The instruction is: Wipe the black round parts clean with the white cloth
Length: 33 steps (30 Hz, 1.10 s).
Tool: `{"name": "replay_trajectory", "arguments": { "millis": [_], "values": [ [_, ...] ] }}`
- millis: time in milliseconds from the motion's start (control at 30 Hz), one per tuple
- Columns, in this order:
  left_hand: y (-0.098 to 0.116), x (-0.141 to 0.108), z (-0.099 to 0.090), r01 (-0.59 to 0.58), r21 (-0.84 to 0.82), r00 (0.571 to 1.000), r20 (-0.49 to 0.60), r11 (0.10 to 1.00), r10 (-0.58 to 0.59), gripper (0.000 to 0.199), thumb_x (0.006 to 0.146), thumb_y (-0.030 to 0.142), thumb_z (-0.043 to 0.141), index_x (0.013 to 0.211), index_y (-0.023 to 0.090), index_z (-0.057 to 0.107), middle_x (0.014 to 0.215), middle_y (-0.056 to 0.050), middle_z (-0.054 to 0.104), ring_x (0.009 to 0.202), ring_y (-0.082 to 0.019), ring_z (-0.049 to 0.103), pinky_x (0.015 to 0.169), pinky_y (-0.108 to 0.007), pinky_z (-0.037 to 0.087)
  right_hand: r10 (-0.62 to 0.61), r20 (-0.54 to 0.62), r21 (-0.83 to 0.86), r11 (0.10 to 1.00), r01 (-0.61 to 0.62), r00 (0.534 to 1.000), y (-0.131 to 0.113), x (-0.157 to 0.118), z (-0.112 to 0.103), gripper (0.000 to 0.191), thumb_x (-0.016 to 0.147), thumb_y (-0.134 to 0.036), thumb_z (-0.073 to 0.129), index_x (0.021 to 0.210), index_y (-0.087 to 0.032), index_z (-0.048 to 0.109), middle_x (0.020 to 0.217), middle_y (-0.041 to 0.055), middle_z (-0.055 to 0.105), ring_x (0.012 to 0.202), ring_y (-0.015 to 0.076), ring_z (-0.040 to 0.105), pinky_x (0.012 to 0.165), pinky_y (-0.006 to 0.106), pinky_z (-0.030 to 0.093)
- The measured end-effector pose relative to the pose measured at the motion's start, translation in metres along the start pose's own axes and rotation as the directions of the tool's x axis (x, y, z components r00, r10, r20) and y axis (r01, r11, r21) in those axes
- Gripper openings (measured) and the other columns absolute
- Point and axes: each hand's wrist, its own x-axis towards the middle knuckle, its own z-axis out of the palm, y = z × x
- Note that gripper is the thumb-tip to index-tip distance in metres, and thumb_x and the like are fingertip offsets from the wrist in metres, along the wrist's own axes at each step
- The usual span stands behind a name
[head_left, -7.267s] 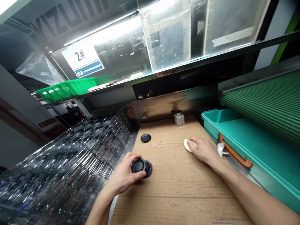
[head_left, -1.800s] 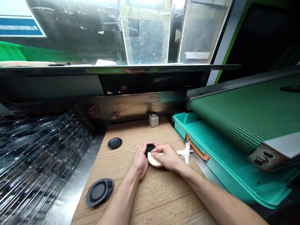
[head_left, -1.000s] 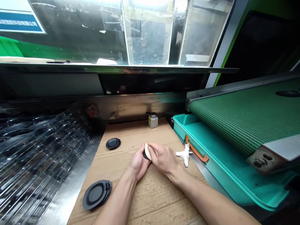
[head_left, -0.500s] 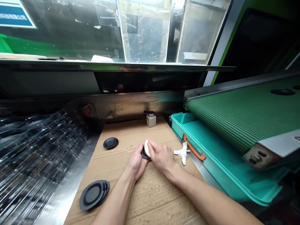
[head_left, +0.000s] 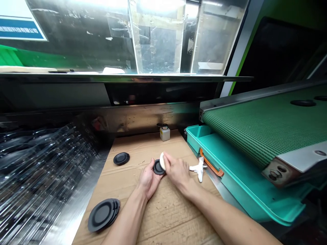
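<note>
My left hand is closed round the edge of a small black round disc, its face tilted up. In my right hand a white round pad is pinched between thumb and fingers, standing on edge over the disc's right side. Whether the pad touches the disc I cannot tell. Left of my hands lies a small stack of black discs on the cardboard sheet. Nearer to me, beside my left forearm, is a stack of larger black discs. A crumpled white cloth lies right of my right hand.
A small square bottle with its lid flipped open stands at the back. On the right are a teal tray with an orange handle and a green conveyor belt carrying black discs. Clear plastic trays fill the left.
The white pad has shifted slightly right, uncovering more of the black disc's face. The camera view has tipped up slightly. Discs on the conveyor have moved left.
</note>
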Motion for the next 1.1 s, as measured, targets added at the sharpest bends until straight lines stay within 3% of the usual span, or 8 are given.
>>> {"name": "replay_trajectory", "arguments": {
  "millis": [100,267,400,667,767,867,967,1100],
  "values": [
    [0.0,0.0,-0.001,0.027,-0.016,1.0,0.003,0.999,-0.027,0.034,0.095,0.031,0.043,0.11,0.005,0.058,0.118,-0.02,0.06,0.109,-0.026,0.059,0.098,-0.04,0.047,-0.15,0.03,0.031,0.988,0.149,0.988,0.001,0.0,0.001,0.042,0.096,-0.05,0.027,0.134,-0.046,0.046,0.089,0.0058,0.068,0.073,0.0237,0.064,0.063,0.031,0.041],
    [0.003,0.0,-0.002,-0.025,-0.04,0.999,-0.035,0.999,0.023,0.035,0.095,0.029,0.04,0.117,0.002,0.051,0.123,-0.024,0.056,0.111,-0.028,0.058,0.093,-0.043,0.05,0.066,-0.062,0.037,0.997,-0.064,0.996,0.027,0.019,-0.005,0.043,0.096,-0.051,0.029,0.129,-0.039,0.054,0.094,0.0072,0.069,0.083,0.025,0.065,0.069,0.032,0.042],
    [0.009,-0.001,-0.006,0.018,-0.119,1.0,0.001,0.993,-0.018,0.039,0.096,0.033,0.037,0.12,0.005,0.048,0.13,-0.022,0.051,0.116,-0.031,0.055,0.093,-0.048,0.048,0.039,-0.049,0.171,0.985,-0.03,0.998,0.043,0.019,-0.005,0.043,0.096,-0.052,0.03,0.128,-0.038,0.055,0.105,0.004,0.067,0.094,0.0241,0.064,0.075,0.033,0.043],
    [0.013,-0.003,-0.008,0.083,-0.171,0.995,0.066,0.982,-0.073,0.037,0.093,0.031,0.038,0.117,0.005,0.049,0.128,-0.024,0.051,0.116,-0.035,0.054,0.091,-0.053,0.047,0.031,-0.06,0.336,0.942,-0.01,0.998,0.047,0.016,-0.003,0.04,0.095,-0.05,0.036,0.118,-0.03,0.062,0.102,0.0036,0.067,0.094,0.0199,0.062,0.08,0.029,0.042],
    [0.01,-0.001,-0.006,0.037,-0.165,0.999,0.022,0.986,-0.034,0.032,0.091,0.026,0.039,0.111,0.005,0.051,0.123,-0.024,0.055,0.111,-0.031,0.057,0.089,-0.05,0.049,0.021,-0.064,0.477,0.879,0.012,0.998,0.043,0.014,-0.009,0.04,0.092,-0.051,0.041,0.116,-0.025,0.06,0.084,0.0025,0.066,0.076,0.0163,0.06,0.067,0.024,0.041],
    [0.006,0.001,-0.005,-0.017,-0.158,0.999,-0.031,0.987,0.013,0.03,0.09,0.024,0.04,0.111,0.006,0.053,0.121,-0.021,0.057,0.108,-0.028,0.059,0.09,-0.046,0.049,-0.07,0.07,0.616,0.788,0.012,0.995,0.036,0.01,-0.011,0.035,0.09,-0.051,0.046,0.1,-0.02,0.06,0.063,-0.0012,0.056,0.055,0.0116,0.048,0.051,0.021,0.032],
    [0.0,0.0,-0.004,-0.027,-0.101,1.0,-0.009,0.995,0.026,0.031,0.091,0.024,0.043,0.114,0.007,0.055,0.12,-0.018,0.058,0.108,-0.026,0.059,0.094,-0.042,0.048,-0.127,0.188,0.718,0.695,-0.048,0.974,0.028,0.008,-0.007,0.03,0.088,-0.046,0.05,0.093,-0.018,0.059,0.064,-0.0016,0.056,0.054,0.0096,0.046,0.049,0.019,0.03],
    [-0.006,-0.005,-0.001,-0.026,-0.026,0.999,0.042,0.999,0.027,0.03,0.089,0.025,0.05,0.112,0.008,0.059,0.116,-0.015,0.061,0.109,-0.024,0.058,0.098,-0.038,0.045,-0.221,0.187,0.819,0.573,-0.028,0.957,0.024,0.007,-0.005,0.025,0.088,-0.039,0.052,0.093,-0.016,0.059,0.08,0.0008,0.06,0.069,0.0099,0.052,0.059,0.018,0.038]
  ]
}}
